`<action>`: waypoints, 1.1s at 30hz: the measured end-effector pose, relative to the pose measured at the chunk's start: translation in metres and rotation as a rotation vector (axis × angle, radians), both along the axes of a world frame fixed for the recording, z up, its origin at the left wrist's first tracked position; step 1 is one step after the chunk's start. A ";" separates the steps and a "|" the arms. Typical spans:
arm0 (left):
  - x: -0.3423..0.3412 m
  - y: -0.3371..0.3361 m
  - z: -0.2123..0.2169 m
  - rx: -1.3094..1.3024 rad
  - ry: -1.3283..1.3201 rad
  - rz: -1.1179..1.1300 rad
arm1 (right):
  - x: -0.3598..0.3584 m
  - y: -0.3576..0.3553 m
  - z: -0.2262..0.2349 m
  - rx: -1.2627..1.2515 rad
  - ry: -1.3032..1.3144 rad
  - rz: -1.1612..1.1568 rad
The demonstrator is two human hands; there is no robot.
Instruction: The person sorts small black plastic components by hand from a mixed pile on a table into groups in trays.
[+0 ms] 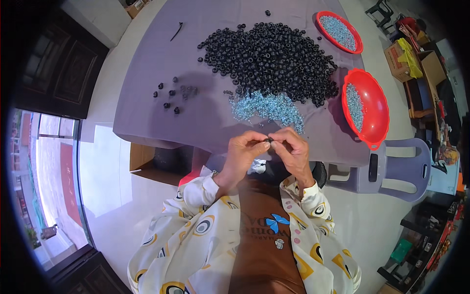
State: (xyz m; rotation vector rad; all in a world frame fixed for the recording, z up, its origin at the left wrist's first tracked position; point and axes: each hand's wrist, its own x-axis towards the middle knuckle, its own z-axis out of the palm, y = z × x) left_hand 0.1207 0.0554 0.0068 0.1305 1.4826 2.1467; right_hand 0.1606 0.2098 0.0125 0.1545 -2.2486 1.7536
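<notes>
Near the front edge of the table, my left hand (242,154) and my right hand (294,153) meet with fingertips pinched together. Between them is a small black round piece (269,140), mostly covered by the fingers. Just beyond my hands lies a heap of tiny pale-blue, see-through pieces (267,109). Behind that spreads a large pile of small black round pieces (274,59), many showing a hole in the middle. Off to the left, several dark pieces (172,92) lie scattered on the grey tablecloth (147,63).
At the right edge of the table sits a red scalloped bowl (377,105) partly filled with pale-blue pieces; a smaller red dish (360,43) of them stands farther back. A grey plastic stool (404,169) is to the right. Under the table's left side is an open cardboard box (142,159).
</notes>
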 end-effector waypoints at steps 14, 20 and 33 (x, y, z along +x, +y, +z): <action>-0.004 -0.004 0.000 0.096 -0.219 -0.065 | -0.003 0.002 -0.011 -0.138 0.051 0.010; -0.004 -0.004 -0.004 0.196 -0.361 -0.100 | -0.003 0.004 -0.012 -0.086 0.060 -0.002; -0.001 0.001 -0.014 0.141 -0.293 -0.044 | -0.001 -0.019 -0.018 0.612 0.407 -0.290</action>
